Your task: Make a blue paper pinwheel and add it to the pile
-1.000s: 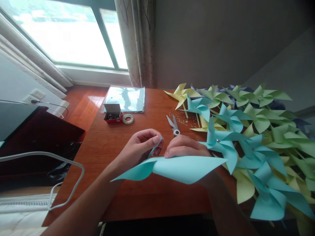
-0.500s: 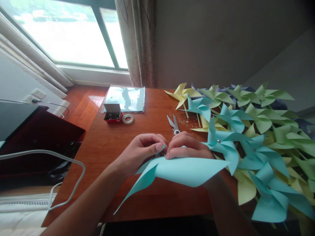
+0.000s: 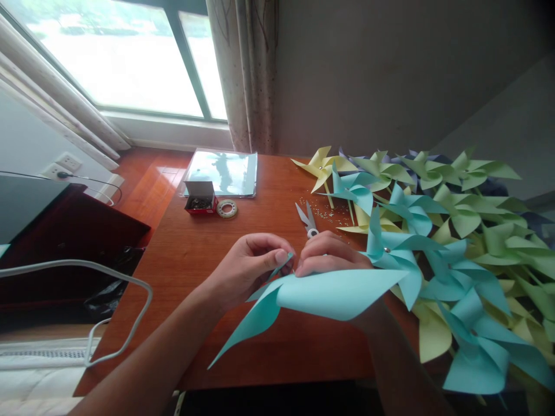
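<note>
Between my hands, above the table's front half, is a turquoise paper pinwheel [image 3: 333, 292] with its blades curled. My left hand [image 3: 251, 266] pinches a narrow paper tip near the pinwheel's middle, thumb against the fingers. My right hand [image 3: 332, 257] grips the pinwheel from the other side, its fingers bent over the upper edge of the paper. Small parts at the pinwheel's centre are hidden by the fingers. Just beyond my right hand lie open scissors [image 3: 309, 219], their handles partly covered.
Several finished turquoise pinwheels [image 3: 394, 254], with yellow and green ones [image 3: 459, 211], crowd the table's right side. Tiny beads [image 3: 329, 214] lie scattered near the scissors. A small open red box [image 3: 200, 203], a tape roll [image 3: 226, 208] and turquoise sheets in a clear sleeve [image 3: 223, 173] are farther back.
The pinwheel has tilted slightly and its lower left blade has moved a little up and right. Both hands keep their hold, nearly in place.
</note>
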A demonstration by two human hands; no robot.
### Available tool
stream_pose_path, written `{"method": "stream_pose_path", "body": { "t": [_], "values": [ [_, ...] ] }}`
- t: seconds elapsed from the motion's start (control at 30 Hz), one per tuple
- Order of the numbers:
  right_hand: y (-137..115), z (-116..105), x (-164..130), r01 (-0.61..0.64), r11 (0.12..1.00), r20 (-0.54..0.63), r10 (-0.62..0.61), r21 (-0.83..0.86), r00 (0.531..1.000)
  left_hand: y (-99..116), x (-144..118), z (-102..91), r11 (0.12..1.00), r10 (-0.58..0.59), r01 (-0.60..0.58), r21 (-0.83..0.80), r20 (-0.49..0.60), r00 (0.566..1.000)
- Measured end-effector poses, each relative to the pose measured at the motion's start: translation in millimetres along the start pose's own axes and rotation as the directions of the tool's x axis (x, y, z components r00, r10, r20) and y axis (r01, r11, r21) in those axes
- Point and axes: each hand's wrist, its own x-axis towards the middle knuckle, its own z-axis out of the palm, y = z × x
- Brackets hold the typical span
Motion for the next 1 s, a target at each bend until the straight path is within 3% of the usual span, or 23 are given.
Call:
{"method": "stream_pose_path", "body": {
  "t": [0.13, 0.4, 1.0],
  "values": [
    [1.6, 3.5, -0.8, -0.013, 0.998, -0.040, 0.015, 0.058, 0.999, 1.1, 0.0, 1.7, 1.000, 0.007, -0.007, -0.008, -0.002, 1.000],
    [-0.1, 2.8, 3.6, 0.045, 0.999, -0.063, -0.046, -0.015, 0.997, 4.8, 0.6, 3.1, 0.996, 0.000, -0.001, 0.090, 0.002, 1.000],
    [0.8, 2.2, 2.1, 0.044, 0.997, -0.040, -0.047, -0.067, 0.998, 7.1, 0.0, 3.2, 0.994, 0.023, -0.028, 0.101, 0.050, 0.998]
  ]
}}
